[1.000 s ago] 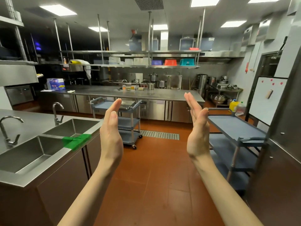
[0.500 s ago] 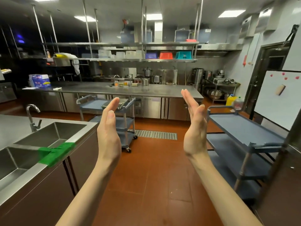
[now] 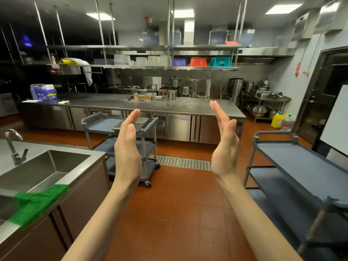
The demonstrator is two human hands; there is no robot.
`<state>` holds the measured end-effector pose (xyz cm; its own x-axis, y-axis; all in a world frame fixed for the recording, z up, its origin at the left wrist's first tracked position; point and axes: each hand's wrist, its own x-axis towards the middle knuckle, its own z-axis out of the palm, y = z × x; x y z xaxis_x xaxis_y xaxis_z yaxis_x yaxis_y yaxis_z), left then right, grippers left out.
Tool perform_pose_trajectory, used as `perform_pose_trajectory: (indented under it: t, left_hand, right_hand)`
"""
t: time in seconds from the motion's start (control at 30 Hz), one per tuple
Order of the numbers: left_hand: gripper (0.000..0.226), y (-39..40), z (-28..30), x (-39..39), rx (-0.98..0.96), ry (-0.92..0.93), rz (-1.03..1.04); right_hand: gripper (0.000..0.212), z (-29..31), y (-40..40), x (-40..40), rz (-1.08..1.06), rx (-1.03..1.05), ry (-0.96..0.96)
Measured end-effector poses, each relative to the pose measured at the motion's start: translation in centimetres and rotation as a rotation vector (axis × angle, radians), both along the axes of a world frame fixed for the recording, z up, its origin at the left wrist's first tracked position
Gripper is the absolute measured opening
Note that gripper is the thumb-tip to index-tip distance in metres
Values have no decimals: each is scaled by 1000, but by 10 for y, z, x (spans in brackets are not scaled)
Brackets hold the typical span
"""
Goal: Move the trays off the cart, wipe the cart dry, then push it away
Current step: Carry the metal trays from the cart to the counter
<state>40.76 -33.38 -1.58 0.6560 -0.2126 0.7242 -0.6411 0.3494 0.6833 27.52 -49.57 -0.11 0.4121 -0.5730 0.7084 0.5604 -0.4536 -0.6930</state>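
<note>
Head view, left hand point(image 3: 128, 147) and right hand point(image 3: 225, 146) fingers straight, empty, trays point(image 3: 131, 124) on cart point(image 3: 105, 125), long axis slanting up-right.

Tray point(image 3: 131, 123) on far cart point(image 3: 105, 125) (counter point(image 3: 169, 106) behind); sink point(image 3: 43, 166) left.

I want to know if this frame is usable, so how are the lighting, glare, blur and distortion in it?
Head view: ceiling panels light the centre evenly, while the far left falls into darkness; soft glare streaks the long stainless steel counter; wide-angle distortion bends the hanging shelf posts and stretches the grey plastic cart on the right; the green cloth on the sink edge is slightly smeared; both open hands, left hand and right hand, stay sharp.
</note>
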Motion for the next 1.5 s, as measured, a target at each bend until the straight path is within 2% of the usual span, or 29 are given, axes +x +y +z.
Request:
perform_pose_trajectory:
  t: [0.07,0.17,0.27,0.73,1.17,1.5]
  left_hand:
    - [49,-17,-1,25,15,3,48]
    - [48,-51,-1,73,35,48,51]
    - [49,-82,-7,120,34,36,52]
    - [53,-240,-8,375,20,17,-32]
    - [50,-384,-23,520,36,14,-107]
    - [52,-544,-22,641,77,7,-68]
  right_hand:
    - [69,2,-14,26,-105,-72,-22]
    - [65,1,-45,76,-94,-39,37]
    - [70,-6,-76,121,-112,-66,60]
    - [63,-1,-218,360,-162,-77,70]
    - [68,-15,-356,505,-216,-96,61]
    - [74,-20,-523,625,-204,-88,55]
